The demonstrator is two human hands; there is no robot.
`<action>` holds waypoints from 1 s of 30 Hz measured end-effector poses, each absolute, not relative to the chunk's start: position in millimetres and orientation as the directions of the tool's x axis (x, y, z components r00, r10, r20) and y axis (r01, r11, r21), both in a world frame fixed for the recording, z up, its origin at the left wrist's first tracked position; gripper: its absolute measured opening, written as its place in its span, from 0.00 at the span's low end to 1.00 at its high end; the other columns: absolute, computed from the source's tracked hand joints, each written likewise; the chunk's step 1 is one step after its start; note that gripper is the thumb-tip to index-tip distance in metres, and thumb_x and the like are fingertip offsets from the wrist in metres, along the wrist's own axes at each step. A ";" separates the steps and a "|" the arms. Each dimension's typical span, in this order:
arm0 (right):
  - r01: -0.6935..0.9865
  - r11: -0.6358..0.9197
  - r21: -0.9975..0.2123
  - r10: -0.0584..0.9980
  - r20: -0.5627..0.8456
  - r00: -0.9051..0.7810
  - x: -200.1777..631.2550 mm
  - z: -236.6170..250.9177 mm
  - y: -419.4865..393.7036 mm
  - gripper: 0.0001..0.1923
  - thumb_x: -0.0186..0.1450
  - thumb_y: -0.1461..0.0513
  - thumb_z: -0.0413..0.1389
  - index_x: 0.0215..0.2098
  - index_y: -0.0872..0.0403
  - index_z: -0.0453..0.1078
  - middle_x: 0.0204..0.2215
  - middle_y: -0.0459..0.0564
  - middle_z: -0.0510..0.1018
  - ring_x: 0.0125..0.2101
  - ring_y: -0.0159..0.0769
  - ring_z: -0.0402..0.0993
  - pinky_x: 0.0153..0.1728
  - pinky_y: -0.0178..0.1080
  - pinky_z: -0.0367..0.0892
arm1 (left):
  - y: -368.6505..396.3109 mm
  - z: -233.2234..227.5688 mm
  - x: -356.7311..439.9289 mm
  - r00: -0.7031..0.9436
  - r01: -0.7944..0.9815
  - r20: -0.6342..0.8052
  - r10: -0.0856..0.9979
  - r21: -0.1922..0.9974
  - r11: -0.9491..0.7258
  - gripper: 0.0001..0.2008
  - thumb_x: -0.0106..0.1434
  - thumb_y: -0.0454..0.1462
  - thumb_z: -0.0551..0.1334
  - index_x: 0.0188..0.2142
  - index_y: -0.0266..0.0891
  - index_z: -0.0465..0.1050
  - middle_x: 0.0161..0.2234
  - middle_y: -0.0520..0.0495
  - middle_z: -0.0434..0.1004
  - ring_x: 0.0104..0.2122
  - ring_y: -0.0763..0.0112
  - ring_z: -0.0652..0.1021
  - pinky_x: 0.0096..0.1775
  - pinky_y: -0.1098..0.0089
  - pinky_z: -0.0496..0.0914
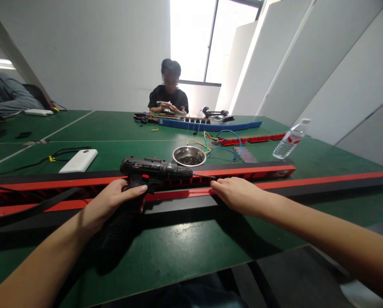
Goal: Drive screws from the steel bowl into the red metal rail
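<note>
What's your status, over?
Left grip around black pistol-shaped drill, slim bit pointing right. Right grip closed at bit tip, contents hidden. Long red-and-black bars beneath; round silver metal bowl beyond, seemingly out of the way.

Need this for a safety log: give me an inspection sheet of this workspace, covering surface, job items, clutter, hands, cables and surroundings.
Surface: green table, pale lines across its far left.
Job items: black drill, its bit pointing right; long red-and-black bars; metal bowl holding small dark pieces.
Clutter: white box and water bottle beyond the bars.
Hands: left hand grips the drill; right hand is at the bit's tip, its grip hidden.
Cables: black cable at left; coloured wires behind the bowl.
Surroundings: seated person across the table; window behind.
</note>
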State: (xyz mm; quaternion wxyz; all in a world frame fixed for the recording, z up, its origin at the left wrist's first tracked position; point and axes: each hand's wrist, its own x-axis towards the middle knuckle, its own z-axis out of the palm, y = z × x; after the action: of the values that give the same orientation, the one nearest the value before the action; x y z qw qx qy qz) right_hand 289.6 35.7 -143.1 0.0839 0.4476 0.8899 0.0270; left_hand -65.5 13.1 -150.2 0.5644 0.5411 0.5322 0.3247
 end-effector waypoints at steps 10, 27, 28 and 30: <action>0.840 0.527 -0.126 0.841 -0.063 -0.537 300.3 -144.3 31.2 0.10 0.75 0.58 0.47 0.42 0.54 0.67 0.41 0.56 0.79 0.36 0.40 0.76 0.36 0.38 0.65 | 10.6 -148.9 -65.1 0.221 0.244 -0.221 0.950 0.956 0.165 0.19 0.60 0.51 0.68 0.25 0.38 0.77 0.24 0.43 0.79 0.25 0.64 0.77 0.28 0.71 0.70; 0.806 0.475 -0.353 0.875 0.288 -0.390 265.9 -130.6 152.7 0.04 0.64 0.63 0.61 0.36 0.56 0.76 0.33 0.51 0.81 0.33 0.35 0.74 0.33 0.35 0.63 | 3.5 -141.3 -51.8 0.008 -0.117 -0.269 0.963 0.956 0.268 0.12 0.60 0.42 0.71 0.35 0.35 0.76 0.26 0.50 0.80 0.25 0.70 0.79 0.28 0.75 0.73; 0.818 0.466 -0.336 0.879 0.283 -0.384 257.2 -132.3 163.9 0.04 0.64 0.63 0.61 0.37 0.57 0.76 0.35 0.52 0.82 0.34 0.36 0.75 0.34 0.35 0.63 | 3.7 -140.8 -51.4 0.005 -0.139 -0.275 0.962 0.952 0.273 0.12 0.60 0.42 0.72 0.35 0.35 0.76 0.26 0.49 0.80 0.25 0.70 0.79 0.28 0.74 0.74; 0.854 0.438 -0.280 0.892 0.250 -0.376 241.7 -136.0 181.6 0.06 0.64 0.64 0.60 0.39 0.58 0.77 0.38 0.55 0.82 0.37 0.38 0.75 0.36 0.36 0.63 | 4.4 -141.1 -51.3 -0.008 -0.165 -0.289 0.957 0.944 0.284 0.13 0.59 0.42 0.72 0.35 0.34 0.75 0.25 0.48 0.80 0.24 0.69 0.79 0.27 0.74 0.74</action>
State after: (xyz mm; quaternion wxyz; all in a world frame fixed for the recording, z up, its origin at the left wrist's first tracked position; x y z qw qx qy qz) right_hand 241.7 181.6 -136.0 -0.1842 0.5275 0.8277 -0.0519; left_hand -51.3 4.4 -141.1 0.5984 0.3715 0.5328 0.4691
